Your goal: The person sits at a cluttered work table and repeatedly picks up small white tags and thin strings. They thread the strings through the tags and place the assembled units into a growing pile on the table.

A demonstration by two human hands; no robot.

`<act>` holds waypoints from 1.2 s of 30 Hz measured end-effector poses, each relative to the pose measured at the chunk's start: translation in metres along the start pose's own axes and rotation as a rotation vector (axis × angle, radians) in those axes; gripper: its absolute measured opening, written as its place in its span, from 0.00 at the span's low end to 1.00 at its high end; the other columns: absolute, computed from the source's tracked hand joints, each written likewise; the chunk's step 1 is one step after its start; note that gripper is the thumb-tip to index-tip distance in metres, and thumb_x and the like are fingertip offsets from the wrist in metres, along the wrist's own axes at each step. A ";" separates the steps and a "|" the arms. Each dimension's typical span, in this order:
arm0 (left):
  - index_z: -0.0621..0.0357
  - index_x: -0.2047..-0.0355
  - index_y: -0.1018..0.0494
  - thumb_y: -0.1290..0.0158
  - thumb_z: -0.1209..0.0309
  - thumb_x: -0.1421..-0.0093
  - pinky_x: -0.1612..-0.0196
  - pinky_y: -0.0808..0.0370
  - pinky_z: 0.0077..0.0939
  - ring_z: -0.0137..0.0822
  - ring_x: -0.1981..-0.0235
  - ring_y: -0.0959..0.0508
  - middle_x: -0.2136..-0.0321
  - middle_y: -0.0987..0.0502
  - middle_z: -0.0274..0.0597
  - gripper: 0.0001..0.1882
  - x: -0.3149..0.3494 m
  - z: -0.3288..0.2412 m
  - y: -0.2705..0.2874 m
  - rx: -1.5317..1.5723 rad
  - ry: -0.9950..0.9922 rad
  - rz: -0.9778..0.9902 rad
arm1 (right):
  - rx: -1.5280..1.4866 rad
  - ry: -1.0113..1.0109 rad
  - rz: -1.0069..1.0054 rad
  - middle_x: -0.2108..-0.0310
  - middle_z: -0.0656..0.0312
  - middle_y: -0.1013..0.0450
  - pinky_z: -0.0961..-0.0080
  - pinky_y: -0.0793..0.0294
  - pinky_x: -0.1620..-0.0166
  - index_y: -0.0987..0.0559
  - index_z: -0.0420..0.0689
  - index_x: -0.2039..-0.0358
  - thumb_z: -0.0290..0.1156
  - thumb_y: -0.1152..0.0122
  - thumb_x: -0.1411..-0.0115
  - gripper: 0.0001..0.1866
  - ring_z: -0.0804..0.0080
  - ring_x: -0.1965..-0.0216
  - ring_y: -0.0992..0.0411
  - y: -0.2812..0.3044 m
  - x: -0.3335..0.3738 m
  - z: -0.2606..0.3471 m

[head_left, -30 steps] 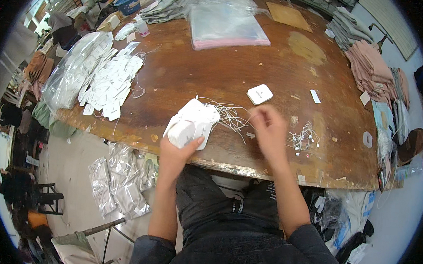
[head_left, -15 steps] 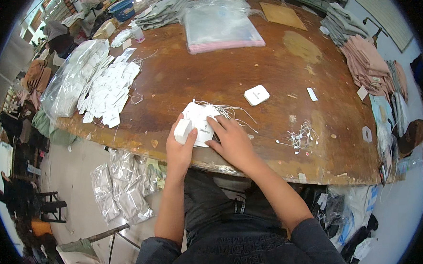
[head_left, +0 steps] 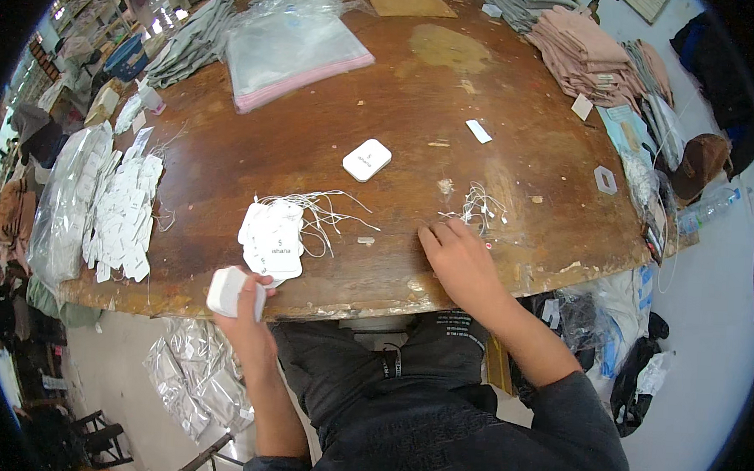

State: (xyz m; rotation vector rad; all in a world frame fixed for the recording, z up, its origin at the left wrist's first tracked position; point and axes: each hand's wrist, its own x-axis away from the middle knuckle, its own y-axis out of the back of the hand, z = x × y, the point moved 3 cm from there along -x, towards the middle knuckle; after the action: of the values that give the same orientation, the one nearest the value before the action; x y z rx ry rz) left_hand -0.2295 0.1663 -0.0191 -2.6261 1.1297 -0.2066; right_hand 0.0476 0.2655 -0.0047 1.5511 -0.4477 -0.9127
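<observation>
My left hand (head_left: pixel 249 310) is closed around a thick stack of white cardboard tags (head_left: pixel 226 291) just off the table's front edge. Beyond it, a loose fan of strung white hang tags (head_left: pixel 274 240) lies on the table, its white strings (head_left: pixel 323 211) trailing to the right. My right hand (head_left: pixel 461 257) rests low over the tabletop, fingers curled down and close together beside a small tangle of white strings (head_left: pixel 485 209). Whatever its fingertips may hold is hidden. A second neat stack of white tags (head_left: pixel 366 160) sits farther back, between the hands.
A large heap of white tags (head_left: pixel 127 214) lies at the left beside a clear plastic bag (head_left: pixel 63 202). Clear plastic sleeves with a pink edge (head_left: pixel 304 82) lie at the back. Folded pink garments (head_left: pixel 587 55) are piled at the right. A white slip (head_left: pixel 478 132) lies nearer.
The strung tags have been set down on the table. My left hand has drawn back with the tag stack, and my right hand has moved right to the loose strings. The view has shifted right.
</observation>
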 end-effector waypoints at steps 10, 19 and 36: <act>0.61 0.53 0.33 0.44 0.72 0.43 0.65 0.23 0.32 0.39 0.67 0.20 0.57 0.25 0.48 0.18 0.057 0.040 -0.066 0.385 0.503 0.532 | -1.090 -0.164 -0.260 0.64 0.55 0.26 0.75 0.25 0.62 0.21 0.37 0.63 0.18 0.43 0.44 0.08 0.64 0.65 0.24 0.004 -0.025 0.016; 0.60 0.46 0.34 0.49 0.73 0.39 0.63 0.23 0.30 0.37 0.63 0.21 0.47 0.28 0.45 0.20 0.052 0.046 -0.078 0.563 0.584 0.392 | -0.910 -0.140 0.018 0.66 0.57 0.27 0.72 0.28 0.62 0.21 0.40 0.65 0.26 0.40 0.40 0.05 0.67 0.66 0.26 -0.010 -0.010 0.023; 0.67 0.46 0.35 0.52 0.76 0.36 0.59 0.21 0.31 0.40 0.61 0.19 0.55 0.24 0.48 0.18 0.031 0.045 -0.079 0.385 0.624 0.524 | -1.394 -0.499 -0.234 0.76 0.65 0.28 0.83 0.33 0.71 0.26 0.41 0.70 0.26 0.41 0.36 0.06 0.81 0.75 0.32 -0.010 -0.006 0.033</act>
State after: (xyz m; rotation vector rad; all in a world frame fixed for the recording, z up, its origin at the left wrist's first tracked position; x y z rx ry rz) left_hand -0.1426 0.2043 -0.0375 -1.8830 1.7107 -1.0551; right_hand 0.0173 0.2505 -0.0113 0.0883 0.0931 -1.3543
